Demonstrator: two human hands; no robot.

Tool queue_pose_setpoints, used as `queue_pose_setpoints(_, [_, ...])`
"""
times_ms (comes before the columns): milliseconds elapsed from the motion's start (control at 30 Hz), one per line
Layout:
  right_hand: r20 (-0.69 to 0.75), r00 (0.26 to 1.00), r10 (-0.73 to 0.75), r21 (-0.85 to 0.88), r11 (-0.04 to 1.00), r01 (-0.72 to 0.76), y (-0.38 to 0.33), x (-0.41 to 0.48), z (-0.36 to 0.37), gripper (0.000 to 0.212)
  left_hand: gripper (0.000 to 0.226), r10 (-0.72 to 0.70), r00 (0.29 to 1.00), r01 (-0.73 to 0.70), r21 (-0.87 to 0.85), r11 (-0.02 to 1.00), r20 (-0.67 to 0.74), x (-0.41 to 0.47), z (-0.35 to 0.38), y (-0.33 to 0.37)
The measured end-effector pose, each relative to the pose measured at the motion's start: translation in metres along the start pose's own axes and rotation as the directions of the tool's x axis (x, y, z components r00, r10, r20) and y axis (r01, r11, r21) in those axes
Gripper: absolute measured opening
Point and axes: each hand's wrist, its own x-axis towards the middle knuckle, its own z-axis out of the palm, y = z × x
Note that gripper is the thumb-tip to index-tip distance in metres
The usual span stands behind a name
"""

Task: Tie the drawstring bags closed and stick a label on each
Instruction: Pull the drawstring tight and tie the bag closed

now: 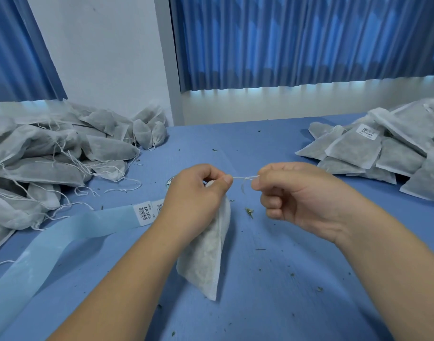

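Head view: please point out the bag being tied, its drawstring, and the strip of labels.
bag point(206, 254), head view, middle of its hanging white body.
drawstring point(245, 177), head view, its taut horizontal stretch.
strip of labels point(88, 223), head view, pale blue backing left of a barcode label.

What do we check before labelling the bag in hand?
1. Neck held: left hand grips the bag at its top: ok.
2. String taut: right hand pinches the drawstring, stretched between the hands: ok.
3. Knot finished: cannot tell.
4. This bag labelled: not ok, none on the visible side.
5. Next barcode label ready on the strip beside the left hand: ok.
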Motion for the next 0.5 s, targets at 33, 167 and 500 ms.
queue_pose_setpoints(33, [0.022, 0.999, 0.023, 0.012, 1.000, -0.023, 0.000, 0.000, -0.001, 0.043, 0.019, 0.009, 1.000, -0.009, 0.005, 1.000, -0.008, 0.000, 0.000, 0.000])
queue_pose_setpoints(167, [0.032, 0.999, 0.042, 0.037, 0.998, -0.043, 0.001, 0.002, -0.004, 0.040, 0.018, 0.035, 0.999, -0.035, 0.024, 0.999, -0.006, -0.001, 0.004, -0.001])
queue_pose_setpoints(500, [-0.400, 0.895, -0.195, -0.137, 0.979, 0.152, 0.004, 0.011, -0.022, 0.030, 0.043, -0.105, 0.832, 0.133, -0.012, 0.991, 0.545, -0.005, -0.001, -0.007])
